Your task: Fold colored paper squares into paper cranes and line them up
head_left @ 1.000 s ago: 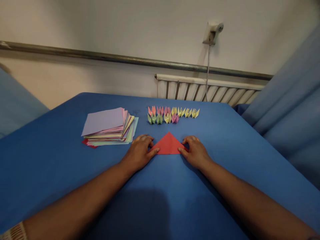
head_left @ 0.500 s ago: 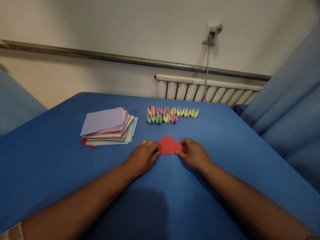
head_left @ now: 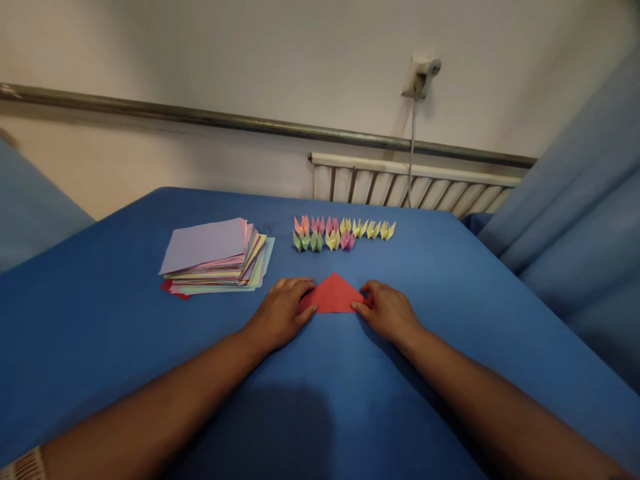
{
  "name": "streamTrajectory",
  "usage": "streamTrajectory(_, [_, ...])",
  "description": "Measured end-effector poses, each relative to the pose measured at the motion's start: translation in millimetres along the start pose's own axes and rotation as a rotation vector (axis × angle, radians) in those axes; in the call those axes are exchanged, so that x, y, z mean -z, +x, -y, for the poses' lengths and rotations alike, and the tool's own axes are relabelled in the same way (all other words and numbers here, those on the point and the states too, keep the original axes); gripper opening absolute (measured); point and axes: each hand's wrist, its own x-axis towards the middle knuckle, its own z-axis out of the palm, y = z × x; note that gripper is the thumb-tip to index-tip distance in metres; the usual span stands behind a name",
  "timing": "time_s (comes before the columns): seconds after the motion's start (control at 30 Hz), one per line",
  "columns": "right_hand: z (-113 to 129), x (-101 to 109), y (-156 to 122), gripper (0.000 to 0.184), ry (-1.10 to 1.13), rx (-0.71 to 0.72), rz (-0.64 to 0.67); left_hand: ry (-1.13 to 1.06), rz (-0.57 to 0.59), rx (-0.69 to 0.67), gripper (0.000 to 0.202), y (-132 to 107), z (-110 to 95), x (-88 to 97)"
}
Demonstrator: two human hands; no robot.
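A red sheet of paper (head_left: pixel 334 297), folded into a triangle with its peak pointing away from me, lies flat on the blue table. My left hand (head_left: pixel 283 310) holds the left corner, thumb at the near edge and fingers along the sloping edge, with some red showing between them. At the right corner, my right hand (head_left: pixel 387 308) pinches the paper between thumb and fingers. Beyond the triangle stand two rows of small folded paper cranes (head_left: pixel 332 239), in orange, pink, green and yellow.
A stack of coloured paper (head_left: pixel 205 247) sits on the left of the blue table (head_left: pixel 320 373), a lilac sheet on top. Behind are a metal rail (head_left: pixel 225 120), a radiator (head_left: pixel 370 177) and a wall socket (head_left: pixel 417 77) with a hanging cord. A blue curtain (head_left: pixel 580 220) hangs at right.
My left hand has shifted slightly left and its thumb and fingers have parted, showing more of the paper's left corner. My right hand keeps its place. The view has tilted slightly.
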Motion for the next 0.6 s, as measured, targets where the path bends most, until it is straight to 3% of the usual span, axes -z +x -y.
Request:
streamTrajectory(0.2, [-3.0,-4.7,0.2,0.018,0.015,0.053,-0.017,-0.045,-0.002,-0.017,0.035,0.6,2.0,-1.3])
streamTrajectory(0.4, [-3.6,-10.8,0.1,0.017,0.062,0.118,-0.075,-0.088,-0.011,-0.023,0.035,-0.4,2.1,-0.6])
streamTrajectory(0.6, [-0.1,-6.2,-2.1,0.027,0.143,0.021,-0.047,-0.107,0.034,-0.007,0.026,-0.5,0.5,1.7])
